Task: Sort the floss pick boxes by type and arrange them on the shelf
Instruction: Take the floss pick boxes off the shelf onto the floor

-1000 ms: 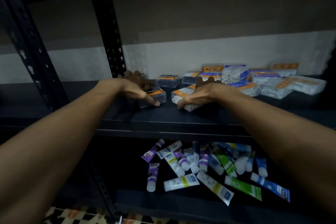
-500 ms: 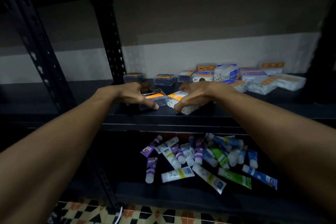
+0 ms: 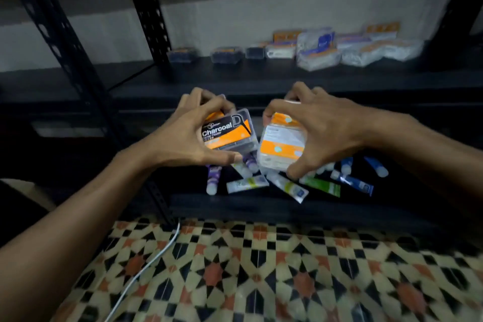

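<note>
Charcoal box (image 3: 227, 131) of floss picks in left hand (image 3: 180, 136): grips it with thumb under near edge and fingers curled over far edge, label up and tilted. Holds white box (image 3: 283, 144) with orange bands in right hand (image 3: 321, 131) the same way, thumb below, fingers hooked over top. Carries both side by side, just beside each other, off the shelf (image 3: 235, 78) and in front of its front edge; contact between them not clear. At back of shelf, three dark boxes (image 3: 226, 55) in a row toward the left, then a blurred heap of clear boxes (image 3: 347, 47) with orange and blue labels toward the right. On lower shelf (image 3: 261, 209), partly hidden by the hands, scattered tubes (image 3: 322, 185) in purple, green, blue and white. Below, patterned floor (image 3: 261, 269) in black, cream and orange, with white cable (image 3: 146, 264) running down-left from foot of black post (image 3: 75, 60).
</note>
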